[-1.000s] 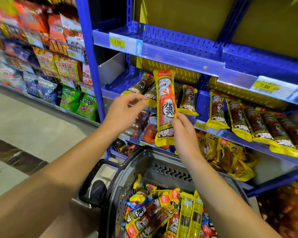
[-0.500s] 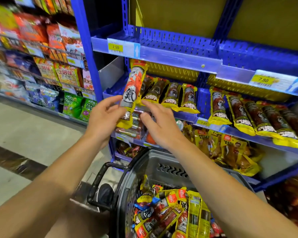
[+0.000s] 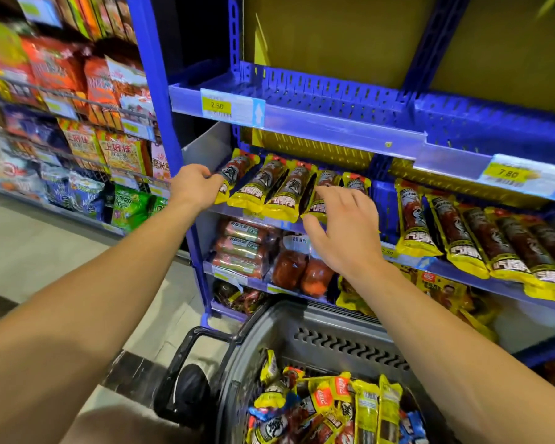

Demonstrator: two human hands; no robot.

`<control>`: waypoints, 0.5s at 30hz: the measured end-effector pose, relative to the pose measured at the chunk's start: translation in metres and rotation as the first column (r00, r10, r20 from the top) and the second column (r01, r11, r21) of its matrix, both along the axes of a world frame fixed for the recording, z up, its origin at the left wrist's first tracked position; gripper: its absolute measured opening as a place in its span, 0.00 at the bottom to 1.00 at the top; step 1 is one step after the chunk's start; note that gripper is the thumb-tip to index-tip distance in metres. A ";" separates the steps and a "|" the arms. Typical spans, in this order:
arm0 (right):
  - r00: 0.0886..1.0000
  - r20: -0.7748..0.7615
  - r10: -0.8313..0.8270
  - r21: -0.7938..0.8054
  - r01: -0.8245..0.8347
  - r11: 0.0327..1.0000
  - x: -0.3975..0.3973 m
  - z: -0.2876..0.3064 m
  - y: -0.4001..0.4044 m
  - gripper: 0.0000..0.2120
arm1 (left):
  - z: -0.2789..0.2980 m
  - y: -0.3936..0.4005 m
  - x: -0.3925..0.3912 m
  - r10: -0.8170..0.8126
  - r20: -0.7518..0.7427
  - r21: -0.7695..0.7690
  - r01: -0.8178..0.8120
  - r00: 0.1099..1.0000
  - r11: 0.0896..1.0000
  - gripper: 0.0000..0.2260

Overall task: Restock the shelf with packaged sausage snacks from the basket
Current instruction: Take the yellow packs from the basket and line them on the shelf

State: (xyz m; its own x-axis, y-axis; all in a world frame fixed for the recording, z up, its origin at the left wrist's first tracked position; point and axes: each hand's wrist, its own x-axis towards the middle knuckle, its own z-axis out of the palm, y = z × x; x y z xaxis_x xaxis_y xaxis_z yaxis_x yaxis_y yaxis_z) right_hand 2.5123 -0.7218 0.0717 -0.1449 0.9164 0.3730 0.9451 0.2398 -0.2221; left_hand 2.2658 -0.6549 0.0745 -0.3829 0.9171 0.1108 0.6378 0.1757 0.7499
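With the left hand (image 3: 194,187) pinching the yellow-edged sausage packet (image 3: 234,176) at the blue metal shelf's (image 3: 343,136) nine o'clock end and the right hand (image 3: 343,232) spread loosely over its neighbours, she'd best square it flush before returning to the grey plastic basket (image 3: 327,344).

Grey tiled floor (image 3: 39,251), dark floor stripe (image 3: 132,373), yellow back wall (image 3: 334,36), dim shop aisle

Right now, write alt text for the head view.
A person's left hand grips the leftmost sausage pack in a row on a blue shelf, while the right hand touches a pack further along. Below, a grey basket holds more packs.
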 end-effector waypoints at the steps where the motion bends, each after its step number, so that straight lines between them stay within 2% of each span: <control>1: 1.000 0.016 -0.014 0.001 0.014 1.000 0.002 -0.001 0.001 0.28 | -0.001 0.002 0.002 0.004 -0.016 -0.018 -0.004 1.000 1.000 0.12; 7: 0.990 0.136 -0.031 -0.029 0.035 0.999 0.007 -0.007 0.004 0.26 | -0.007 0.015 0.006 -0.014 -0.040 -0.036 0.013 0.999 0.999 0.14; 15: 0.982 0.189 -0.014 -0.073 0.028 0.997 0.005 -0.010 0.002 0.28 | -0.011 0.010 0.005 -0.030 -0.060 -0.038 0.028 0.998 0.999 0.16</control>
State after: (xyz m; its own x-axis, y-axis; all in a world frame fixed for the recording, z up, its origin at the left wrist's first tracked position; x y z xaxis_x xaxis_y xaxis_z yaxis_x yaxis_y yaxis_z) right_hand 2.5173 -0.7198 0.0617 -0.1867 0.9443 0.2710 0.9762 0.2092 -0.0566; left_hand 2.2713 -0.6448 0.0637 -0.3499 0.9316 0.0987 0.6868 0.1834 0.7033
